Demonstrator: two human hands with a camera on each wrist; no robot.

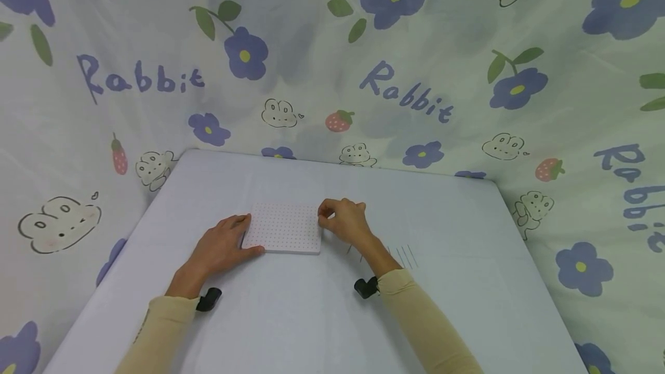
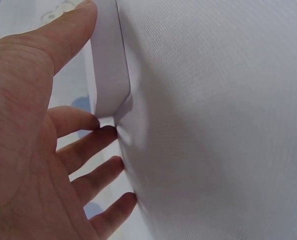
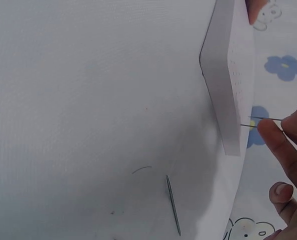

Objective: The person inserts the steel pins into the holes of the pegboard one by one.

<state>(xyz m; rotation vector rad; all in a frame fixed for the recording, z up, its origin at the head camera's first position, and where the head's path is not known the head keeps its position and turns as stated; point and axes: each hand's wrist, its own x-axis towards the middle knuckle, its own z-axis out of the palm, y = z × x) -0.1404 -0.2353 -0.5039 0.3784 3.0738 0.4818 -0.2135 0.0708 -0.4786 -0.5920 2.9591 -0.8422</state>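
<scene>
In the head view, a white board (image 1: pixel 283 229) with rows of small dots lies on the desk (image 1: pixel 312 328). The left hand (image 1: pixel 220 247) touches it at nine o'clock, the right hand (image 1: pixel 345 221) is at its three o'clock, and several thin dark pins (image 1: pixel 413 256) lie at four o'clock from it.

In the left wrist view, the board is at eleven o'clock. The fingers (image 2: pixel 88 146) are spread, with one tip at its corner.

In the right wrist view, the board is at two o'clock. Right fingers pinch a thin held pin (image 3: pixel 265 118); whether they also hold the second line beside it, I cannot tell. One pointed pin (image 3: pixel 173 205) lies between five and six o'clock.
</scene>
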